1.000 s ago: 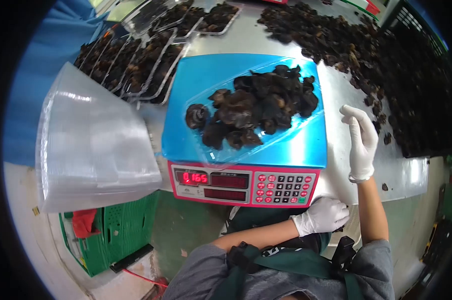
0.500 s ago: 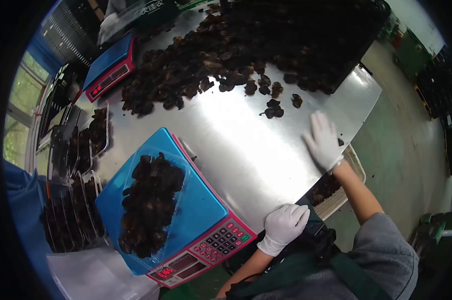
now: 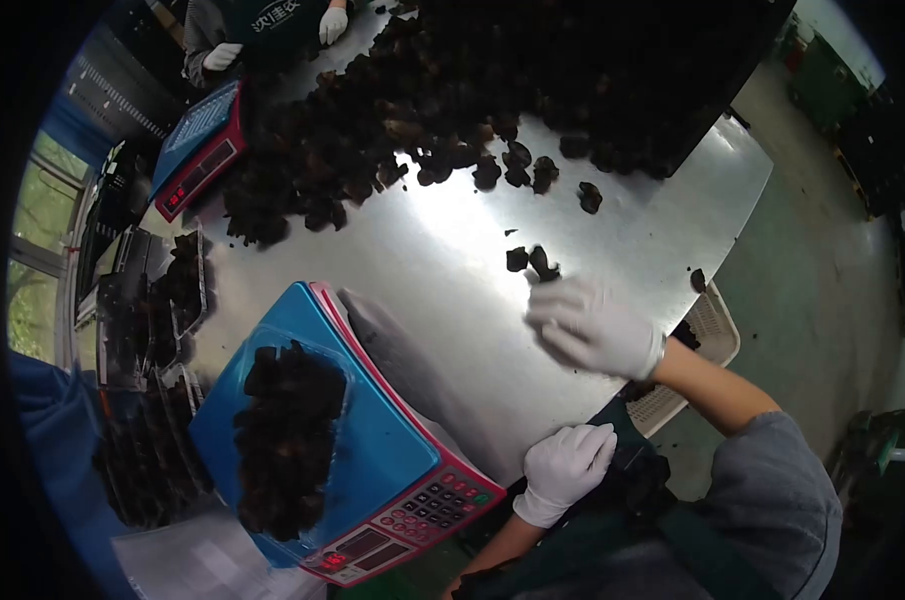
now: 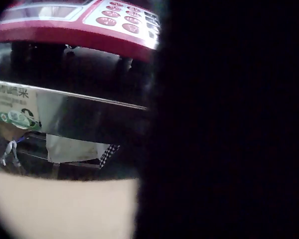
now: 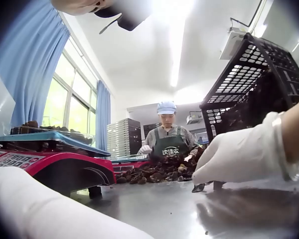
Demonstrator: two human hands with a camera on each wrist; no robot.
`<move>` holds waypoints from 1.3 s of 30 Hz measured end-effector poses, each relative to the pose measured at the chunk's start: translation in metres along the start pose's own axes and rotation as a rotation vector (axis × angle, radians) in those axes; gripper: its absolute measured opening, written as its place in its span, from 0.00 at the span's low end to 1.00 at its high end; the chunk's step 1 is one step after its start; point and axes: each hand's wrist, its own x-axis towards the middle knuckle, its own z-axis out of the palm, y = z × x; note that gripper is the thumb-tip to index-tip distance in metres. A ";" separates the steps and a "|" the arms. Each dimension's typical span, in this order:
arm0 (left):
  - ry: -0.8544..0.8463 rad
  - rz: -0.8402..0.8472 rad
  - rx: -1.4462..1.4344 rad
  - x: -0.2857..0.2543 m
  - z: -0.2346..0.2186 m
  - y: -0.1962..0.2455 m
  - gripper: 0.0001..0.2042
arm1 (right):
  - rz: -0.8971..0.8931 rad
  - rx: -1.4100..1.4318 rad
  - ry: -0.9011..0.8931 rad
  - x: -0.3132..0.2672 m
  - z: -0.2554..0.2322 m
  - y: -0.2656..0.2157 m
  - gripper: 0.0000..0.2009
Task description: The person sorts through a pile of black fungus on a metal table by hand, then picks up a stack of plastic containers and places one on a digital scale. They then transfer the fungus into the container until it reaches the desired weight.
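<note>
My right hand (image 3: 598,328), in a white glove and blurred, reaches low over the metal table with fingers extended. Its fingertips are right at two dark wood ear mushroom pieces (image 3: 544,264); the right wrist view shows a dark piece (image 5: 198,188) under the fingertips of that hand (image 5: 234,157). My left hand (image 3: 565,470), also gloved, lies by the table's near edge with its fingers loosely curled and nothing visible in them. To its left stands a red and blue scale (image 3: 378,430). On it sits a clear tray heaped with wood ears (image 3: 291,440).
A large heap of wood ears (image 3: 413,120) spreads from a tipped black crate (image 5: 239,79). Filled trays (image 3: 148,440) and stacked plastic sheets (image 3: 193,555) are at left. A pale basket (image 3: 725,335) is below the table edge. Another person (image 5: 168,137) works behind a second scale (image 3: 201,145).
My head view has swung rightward from the scale. My right hand has come across the table to the left; small wood ear pieces lie nearer me than before. The left hand stays by the edge.
</note>
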 end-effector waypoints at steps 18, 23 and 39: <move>0.028 0.014 0.019 -0.001 0.002 -0.002 0.03 | 0.311 0.096 -0.033 0.050 0.007 0.040 0.08; 0.079 0.021 -0.023 0.000 0.003 -0.002 0.03 | 0.546 0.519 -0.210 0.009 -0.036 -0.001 0.09; 0.067 0.032 -0.010 -0.003 0.004 -0.004 0.03 | 0.157 0.280 -0.180 0.007 0.010 -0.051 0.14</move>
